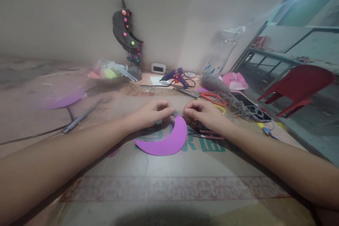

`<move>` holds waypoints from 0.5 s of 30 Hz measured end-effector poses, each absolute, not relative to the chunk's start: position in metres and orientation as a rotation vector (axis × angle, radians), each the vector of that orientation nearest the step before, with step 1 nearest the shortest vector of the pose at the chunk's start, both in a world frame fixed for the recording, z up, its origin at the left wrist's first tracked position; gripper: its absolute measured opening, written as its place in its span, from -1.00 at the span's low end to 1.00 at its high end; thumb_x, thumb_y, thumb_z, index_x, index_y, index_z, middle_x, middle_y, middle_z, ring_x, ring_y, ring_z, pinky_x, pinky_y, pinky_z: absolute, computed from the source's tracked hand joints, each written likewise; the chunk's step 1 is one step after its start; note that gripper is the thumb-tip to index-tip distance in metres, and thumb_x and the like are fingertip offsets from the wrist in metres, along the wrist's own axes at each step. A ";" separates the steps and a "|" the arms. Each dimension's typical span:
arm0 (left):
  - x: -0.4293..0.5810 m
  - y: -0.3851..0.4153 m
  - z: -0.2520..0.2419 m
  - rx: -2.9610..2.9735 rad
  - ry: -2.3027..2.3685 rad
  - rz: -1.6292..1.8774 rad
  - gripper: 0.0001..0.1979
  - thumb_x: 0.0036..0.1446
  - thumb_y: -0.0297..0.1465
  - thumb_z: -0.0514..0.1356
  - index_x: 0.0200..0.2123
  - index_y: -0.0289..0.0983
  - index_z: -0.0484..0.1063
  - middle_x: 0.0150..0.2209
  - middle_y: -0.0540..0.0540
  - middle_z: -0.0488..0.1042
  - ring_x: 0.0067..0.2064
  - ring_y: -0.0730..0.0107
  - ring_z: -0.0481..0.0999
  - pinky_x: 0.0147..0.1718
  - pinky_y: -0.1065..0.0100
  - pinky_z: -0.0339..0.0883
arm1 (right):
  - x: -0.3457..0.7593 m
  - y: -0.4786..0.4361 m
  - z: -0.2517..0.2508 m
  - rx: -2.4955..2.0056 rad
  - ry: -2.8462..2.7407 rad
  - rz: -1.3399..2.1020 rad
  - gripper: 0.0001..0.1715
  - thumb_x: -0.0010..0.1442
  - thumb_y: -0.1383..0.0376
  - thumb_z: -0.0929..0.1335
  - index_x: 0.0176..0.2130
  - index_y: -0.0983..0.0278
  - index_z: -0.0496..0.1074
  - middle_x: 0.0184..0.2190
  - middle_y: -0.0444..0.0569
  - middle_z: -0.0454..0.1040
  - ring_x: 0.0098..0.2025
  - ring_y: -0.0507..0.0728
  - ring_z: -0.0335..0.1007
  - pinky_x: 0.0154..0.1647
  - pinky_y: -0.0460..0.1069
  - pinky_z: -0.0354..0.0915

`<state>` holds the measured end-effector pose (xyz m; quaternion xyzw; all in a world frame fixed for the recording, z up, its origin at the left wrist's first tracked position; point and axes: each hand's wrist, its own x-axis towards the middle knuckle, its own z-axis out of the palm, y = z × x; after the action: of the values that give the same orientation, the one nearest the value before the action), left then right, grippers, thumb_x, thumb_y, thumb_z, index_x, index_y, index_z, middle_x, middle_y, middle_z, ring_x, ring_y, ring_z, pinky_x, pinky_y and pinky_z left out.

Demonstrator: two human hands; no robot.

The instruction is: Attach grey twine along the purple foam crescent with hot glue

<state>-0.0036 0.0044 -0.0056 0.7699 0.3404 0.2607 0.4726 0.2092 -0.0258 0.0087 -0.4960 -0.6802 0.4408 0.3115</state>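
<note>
A purple crescent moon cutout (pixel 169 139) hangs just over the cardboard, its upper tip wrapped in a short band of grey yarn (pixel 176 113). My left hand (pixel 156 112) is closed in a pinch on that wrapped tip. Close by on the other side, my right hand (pixel 202 113) has thumb and forefinger pressed together; any strand between them is too fine to make out. Under my right hand lie small scissors (pixel 203 134) with pinkish handles. Scissors with orange handles (pixel 212 98) rest just beyond it.
Behind are a blue glue gun (pixel 176 76), a small digital clock (pixel 158 68), a grey yarn skein (pixel 217 86), a phone (pixel 250 106) and a plastic jug (pixel 221 51). A bowl (pixel 106 74) and a cutter knife (pixel 82 116) are left. A decorated grey crescent (pixel 123 30) hangs on the wall.
</note>
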 end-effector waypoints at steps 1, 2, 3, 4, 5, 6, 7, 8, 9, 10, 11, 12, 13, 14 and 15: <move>-0.004 0.004 -0.006 1.886 0.834 0.637 -0.73 0.19 -0.22 0.06 -0.43 -0.28 0.36 -0.51 0.00 0.41 -0.50 0.49 0.36 -0.52 0.46 0.18 | 0.209 -0.026 0.009 -1.303 -1.787 1.182 -0.68 0.09 0.08 0.35 -0.41 0.30 0.34 -0.66 -0.21 0.27 -0.65 -0.06 0.13 -0.66 -0.12 0.07; -0.004 0.004 -0.006 1.890 0.832 0.638 -0.73 0.18 -0.22 0.06 -0.43 -0.28 0.36 -0.51 0.00 0.41 -0.50 0.49 0.36 -0.53 0.46 0.18 | 0.209 -0.026 0.008 -1.299 -1.779 1.192 -0.67 0.09 0.07 0.35 -0.41 0.30 0.34 -0.66 -0.21 0.28 -0.65 -0.06 0.14 -0.66 -0.12 0.07; -0.004 0.004 -0.006 1.893 0.828 0.636 -0.73 0.18 -0.22 0.06 -0.43 -0.28 0.36 -0.51 -0.01 0.42 -0.50 0.49 0.36 -0.53 0.46 0.18 | 0.209 -0.026 0.008 -1.296 -1.774 1.195 -0.67 0.09 0.07 0.35 -0.40 0.30 0.34 -0.66 -0.21 0.28 -0.65 -0.06 0.14 -0.66 -0.12 0.06; -0.004 0.004 -0.005 1.896 0.825 0.631 -0.73 0.18 -0.22 0.06 -0.43 -0.28 0.36 -0.51 -0.01 0.42 -0.50 0.49 0.35 -0.53 0.46 0.18 | 0.209 -0.026 0.008 -1.294 -1.768 1.194 -0.67 0.09 0.07 0.35 -0.40 0.30 0.34 -0.66 -0.21 0.28 -0.65 -0.06 0.14 -0.66 -0.13 0.06; -0.004 0.003 -0.005 1.898 0.821 0.622 -0.73 0.18 -0.22 0.06 -0.43 -0.28 0.36 -0.51 -0.01 0.42 -0.50 0.49 0.35 -0.53 0.46 0.18 | 0.209 -0.026 0.007 -1.292 -1.763 1.190 -0.67 0.09 0.08 0.36 -0.40 0.30 0.35 -0.67 -0.22 0.27 -0.66 -0.06 0.13 -0.67 -0.13 0.05; -0.004 0.003 -0.005 1.899 0.816 0.615 -0.73 0.18 -0.22 0.06 -0.43 -0.28 0.36 -0.51 0.00 0.42 -0.50 0.49 0.35 -0.52 0.45 0.18 | 0.209 -0.026 0.007 -1.291 -1.760 1.187 -0.68 0.09 0.08 0.36 -0.40 0.31 0.35 -0.67 -0.22 0.26 -0.66 -0.06 0.12 -0.67 -0.13 0.05; -0.004 0.003 -0.005 1.899 0.809 0.611 -0.73 0.18 -0.21 0.06 -0.43 -0.28 0.36 -0.51 0.00 0.42 -0.49 0.49 0.36 -0.51 0.45 0.19 | 0.209 -0.025 0.006 -1.291 -1.758 1.186 -0.68 0.10 0.08 0.36 -0.40 0.31 0.36 -0.68 -0.23 0.25 -0.67 -0.07 0.11 -0.67 -0.13 0.04; -0.004 0.002 -0.004 1.898 0.803 0.610 -0.72 0.19 -0.21 0.07 -0.43 -0.28 0.36 -0.51 0.00 0.42 -0.48 0.48 0.37 -0.50 0.45 0.19 | 0.208 -0.025 0.006 -1.290 -1.758 1.185 -0.68 0.10 0.09 0.36 -0.40 0.31 0.36 -0.68 -0.23 0.25 -0.67 -0.07 0.10 -0.68 -0.13 0.04; -0.005 0.002 -0.004 1.898 0.799 0.608 -0.72 0.19 -0.21 0.07 -0.43 -0.29 0.36 -0.50 0.00 0.42 -0.47 0.48 0.37 -0.49 0.45 0.20 | 0.208 -0.025 0.005 -1.289 -1.761 1.184 -0.69 0.10 0.09 0.36 -0.40 0.31 0.36 -0.68 -0.23 0.25 -0.67 -0.07 0.10 -0.68 -0.13 0.03; -0.005 0.002 -0.004 1.900 0.797 0.606 -0.72 0.19 -0.21 0.07 -0.43 -0.29 0.36 -0.50 0.00 0.41 -0.46 0.48 0.37 -0.49 0.45 0.19 | 0.208 -0.025 0.005 -1.288 -1.761 1.186 -0.69 0.10 0.09 0.36 -0.40 0.31 0.36 -0.68 -0.23 0.25 -0.67 -0.07 0.10 -0.68 -0.13 0.03; -0.005 0.002 -0.003 1.903 0.797 0.602 -0.72 0.19 -0.21 0.06 -0.43 -0.29 0.35 -0.50 0.00 0.41 -0.47 0.48 0.36 -0.50 0.45 0.18 | 0.208 -0.025 0.005 -1.286 -1.758 1.191 -0.69 0.10 0.09 0.36 -0.40 0.31 0.36 -0.68 -0.24 0.25 -0.67 -0.07 0.10 -0.68 -0.14 0.03; -0.005 0.002 -0.003 1.909 0.799 0.592 -0.71 0.20 -0.21 0.06 -0.43 -0.29 0.35 -0.50 0.00 0.41 -0.48 0.49 0.35 -0.51 0.45 0.17 | 0.208 -0.025 0.004 -1.282 -1.752 1.199 -0.69 0.10 0.09 0.36 -0.39 0.31 0.36 -0.68 -0.24 0.24 -0.67 -0.07 0.09 -0.68 -0.14 0.02; -0.005 0.002 -0.002 1.914 0.802 0.582 -0.71 0.20 -0.20 0.06 -0.43 -0.29 0.35 -0.50 0.01 0.40 -0.49 0.50 0.34 -0.52 0.45 0.16 | 0.208 -0.025 0.004 -1.276 -1.744 1.208 -0.69 0.10 0.09 0.36 -0.39 0.31 0.36 -0.68 -0.24 0.24 -0.67 -0.07 0.09 -0.69 -0.14 0.02; -0.005 0.001 -0.002 1.918 0.801 0.572 -0.71 0.20 -0.20 0.06 -0.43 -0.29 0.35 -0.51 0.01 0.40 -0.50 0.50 0.32 -0.53 0.46 0.14 | 0.207 -0.025 0.004 -1.272 -1.737 1.214 -0.68 0.10 0.09 0.36 -0.39 0.31 0.36 -0.68 -0.24 0.24 -0.67 -0.07 0.09 -0.69 -0.14 0.02; -0.005 0.001 -0.002 1.921 0.796 0.565 -0.70 0.20 -0.20 0.05 -0.44 -0.29 0.35 -0.51 0.02 0.40 -0.51 0.51 0.32 -0.53 0.46 0.14 | 0.207 -0.025 0.004 -1.272 -1.736 1.213 -0.68 0.10 0.08 0.36 -0.39 0.31 0.36 -0.68 -0.24 0.24 -0.67 -0.07 0.09 -0.69 -0.14 0.02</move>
<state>-0.0046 0.0012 -0.0016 0.7850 0.3255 0.2308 0.4738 0.2070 -0.0253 0.0044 -0.4861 -0.6635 0.4637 0.3295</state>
